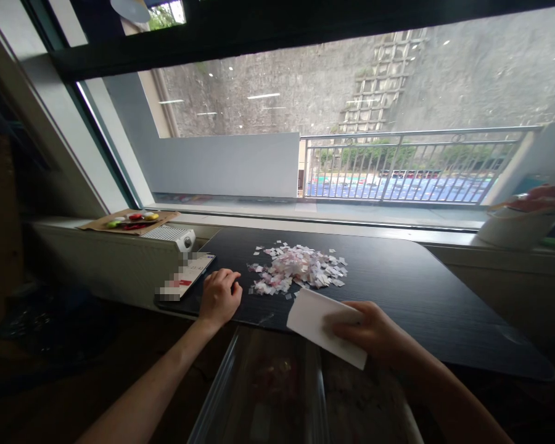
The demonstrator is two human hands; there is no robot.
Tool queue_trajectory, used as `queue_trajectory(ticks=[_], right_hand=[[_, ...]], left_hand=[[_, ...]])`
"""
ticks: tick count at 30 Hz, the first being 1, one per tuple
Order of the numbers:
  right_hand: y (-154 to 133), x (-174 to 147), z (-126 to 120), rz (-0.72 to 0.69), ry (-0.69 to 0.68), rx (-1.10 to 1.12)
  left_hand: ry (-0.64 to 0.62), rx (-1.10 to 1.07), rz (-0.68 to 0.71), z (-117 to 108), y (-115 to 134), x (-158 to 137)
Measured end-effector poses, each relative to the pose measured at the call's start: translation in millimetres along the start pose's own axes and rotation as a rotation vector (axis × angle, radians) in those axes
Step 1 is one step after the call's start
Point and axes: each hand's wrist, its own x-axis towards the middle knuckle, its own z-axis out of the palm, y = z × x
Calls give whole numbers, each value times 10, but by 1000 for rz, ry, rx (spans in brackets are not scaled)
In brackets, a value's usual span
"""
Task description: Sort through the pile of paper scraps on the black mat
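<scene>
A loose heap of small cut paper pieces (300,268), white with some pinkish ones, lies on the black tabletop (388,277). Left of the heap, my left hand (219,297) rests at the table's near edge, fingers loosely bent, with a gap between thumb and forefinger and nothing visible in it. My right hand (367,333) grips a flat white piece of folded paper (317,317) by its right side. That paper is tilted over the near edge, its far left corner close to the heap. The right fingertips underneath are hidden.
A phone (187,280) with a lit screen lies left of my left hand. Below the table edge stands a clear plastic bin (277,388). A radiator (115,259) bears cardboard (90,223) with coloured items. At right, a white bucket (509,222) stands by the window.
</scene>
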Motion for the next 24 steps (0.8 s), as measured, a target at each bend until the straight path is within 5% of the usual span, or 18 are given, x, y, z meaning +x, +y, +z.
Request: queue_trajectory(ticks=[9, 16, 21, 24], right_hand=[[-1, -118, 149, -35, -48, -44], [133, -256, -150, -115, 243, -91], [210, -337, -277, -199, 508, -493], [255, -345, -283, -209, 518, -681]], left_hand=[[12, 5, 14, -12, -1, 15], [111, -20, 77, 76, -150, 16], [100, -43, 99, 76, -201, 47], [91, -53, 88, 19, -165, 62]])
